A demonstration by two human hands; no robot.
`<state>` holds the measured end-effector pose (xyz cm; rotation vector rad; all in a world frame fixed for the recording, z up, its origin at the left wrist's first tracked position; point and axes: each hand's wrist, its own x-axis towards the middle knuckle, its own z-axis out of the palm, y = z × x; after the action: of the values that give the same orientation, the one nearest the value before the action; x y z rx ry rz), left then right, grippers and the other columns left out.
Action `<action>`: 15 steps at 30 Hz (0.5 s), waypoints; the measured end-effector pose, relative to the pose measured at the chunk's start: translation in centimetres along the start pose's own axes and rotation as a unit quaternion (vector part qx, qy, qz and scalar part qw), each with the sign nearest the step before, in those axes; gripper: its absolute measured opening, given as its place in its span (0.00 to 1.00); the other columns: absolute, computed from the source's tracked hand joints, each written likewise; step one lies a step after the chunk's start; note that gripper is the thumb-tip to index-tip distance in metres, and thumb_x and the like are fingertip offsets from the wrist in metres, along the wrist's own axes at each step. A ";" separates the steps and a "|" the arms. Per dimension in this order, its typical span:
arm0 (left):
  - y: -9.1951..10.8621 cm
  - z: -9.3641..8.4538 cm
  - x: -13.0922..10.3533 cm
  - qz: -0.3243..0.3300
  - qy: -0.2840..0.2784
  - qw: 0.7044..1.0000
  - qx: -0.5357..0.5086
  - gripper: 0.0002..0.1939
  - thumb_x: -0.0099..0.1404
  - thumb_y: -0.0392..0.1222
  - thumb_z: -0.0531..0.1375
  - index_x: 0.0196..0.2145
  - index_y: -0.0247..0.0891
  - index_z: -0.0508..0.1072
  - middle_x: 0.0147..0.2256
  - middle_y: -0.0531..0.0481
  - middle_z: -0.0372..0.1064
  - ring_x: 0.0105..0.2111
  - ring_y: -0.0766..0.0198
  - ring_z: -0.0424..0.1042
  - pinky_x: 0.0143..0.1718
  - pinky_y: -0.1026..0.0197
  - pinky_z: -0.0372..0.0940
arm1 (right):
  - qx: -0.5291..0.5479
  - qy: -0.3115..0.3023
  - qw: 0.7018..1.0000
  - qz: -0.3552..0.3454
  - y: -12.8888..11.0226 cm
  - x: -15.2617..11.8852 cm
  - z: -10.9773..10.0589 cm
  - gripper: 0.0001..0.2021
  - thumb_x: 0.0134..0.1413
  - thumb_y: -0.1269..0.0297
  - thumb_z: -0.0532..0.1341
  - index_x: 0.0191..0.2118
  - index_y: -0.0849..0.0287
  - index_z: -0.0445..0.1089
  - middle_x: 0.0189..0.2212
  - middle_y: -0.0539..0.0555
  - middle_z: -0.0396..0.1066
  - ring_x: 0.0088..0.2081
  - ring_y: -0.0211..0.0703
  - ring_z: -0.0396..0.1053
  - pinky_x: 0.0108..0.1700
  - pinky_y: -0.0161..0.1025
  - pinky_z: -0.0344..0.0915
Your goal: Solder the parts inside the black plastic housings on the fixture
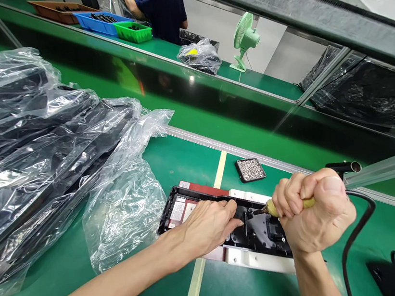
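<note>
A long black plastic housing [257, 230] lies open side up across a fixture with white blocks [256, 260] and dark red parts. My left hand [210, 226] lies over its middle, fingers bent and pressed onto the housing; what the fingertips touch is partly hidden. In my right hand [312, 208], a fist wraps round the yellow handle of a screwdriver [271, 207]. The tool is held nearly level in view, its metal tip down at the inside of the housing, just right of my left fingers. Beyond the housing sits a small black tray of silvery screws [250, 169].
Clear plastic bags [38, 154] with long black parts cover the left of the green table. A metal tube [343, 167] and black cable [355, 239] are at right. Behind the belt are bins [103, 22], a green fan [245, 37] and another person [163, 9]. A shelf hangs overhead.
</note>
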<state>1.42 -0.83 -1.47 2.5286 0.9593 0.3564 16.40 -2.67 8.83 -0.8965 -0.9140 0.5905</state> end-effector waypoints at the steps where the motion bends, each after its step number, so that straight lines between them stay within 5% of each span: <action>1: 0.0 0.0 0.0 0.000 -0.002 1.000 -0.001 0.13 0.76 0.49 0.55 0.35 0.40 0.62 0.31 0.51 0.73 0.27 0.58 0.76 0.23 0.59 0.51 | 0.001 0.001 1.000 0.003 0.0 0.0 0.0 0.20 0.62 0.59 0.61 0.21 0.57 0.58 0.11 0.42 0.51 0.11 0.31 0.47 0.11 0.29 0.49; 15: 0.1 -0.2 0.0 0.009 -0.001 1.000 0.000 0.12 0.76 0.49 0.54 0.36 0.40 0.62 0.30 0.52 0.73 0.26 0.57 0.76 0.22 0.58 0.50 | 0.008 0.012 1.000 0.010 -0.2 0.0 0.2 0.18 0.57 0.62 0.64 0.20 0.58 0.59 0.10 0.41 0.52 0.11 0.30 0.47 0.11 0.28 0.49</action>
<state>1.41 -0.80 -1.23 2.5396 0.9361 0.3597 16.20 -2.65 9.04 -0.8982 -0.8782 0.6024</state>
